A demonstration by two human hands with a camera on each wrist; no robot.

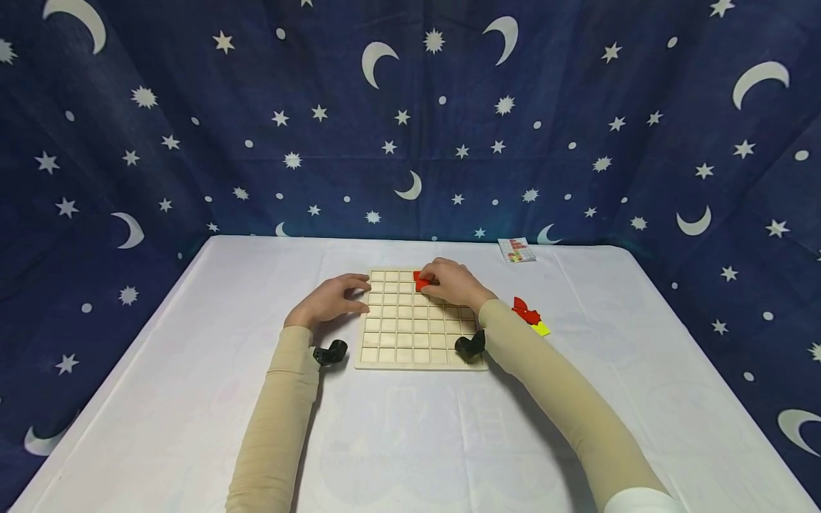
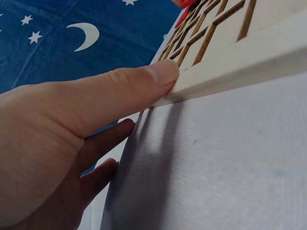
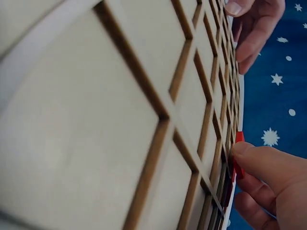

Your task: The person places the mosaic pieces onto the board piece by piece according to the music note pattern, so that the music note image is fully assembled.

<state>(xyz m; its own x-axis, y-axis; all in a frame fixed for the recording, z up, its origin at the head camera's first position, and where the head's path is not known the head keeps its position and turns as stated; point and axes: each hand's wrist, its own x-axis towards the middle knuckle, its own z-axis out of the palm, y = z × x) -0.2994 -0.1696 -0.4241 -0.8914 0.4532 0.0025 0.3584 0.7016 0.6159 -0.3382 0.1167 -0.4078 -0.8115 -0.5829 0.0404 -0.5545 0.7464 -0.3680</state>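
A light wooden board (image 1: pixel 405 332) with a grid of raised strips lies flat on the white table. At its far edge, my right hand (image 1: pixel 454 282) pinches a small red piece (image 1: pixel 421 284) between thumb and fingers; the right wrist view has the thumb on the red piece (image 3: pixel 238 165). Another bit of red (image 1: pixel 416 274) shows just beyond those fingertips, partly hidden. My left hand (image 1: pixel 328 296) is at the board's left side, fingers spread and relaxed. In the left wrist view its thumb (image 2: pixel 153 76) rests against the board's rim (image 2: pixel 225 76).
To the right of the board, several red pieces (image 1: pixel 527 312) lie in a small heap with a yellow piece (image 1: pixel 541 328). A printed card (image 1: pixel 517 250) with a coloured grid pattern sits near the table's back edge. A dark blue star-and-moon cloth (image 1: pixel 333 178) hangs behind.
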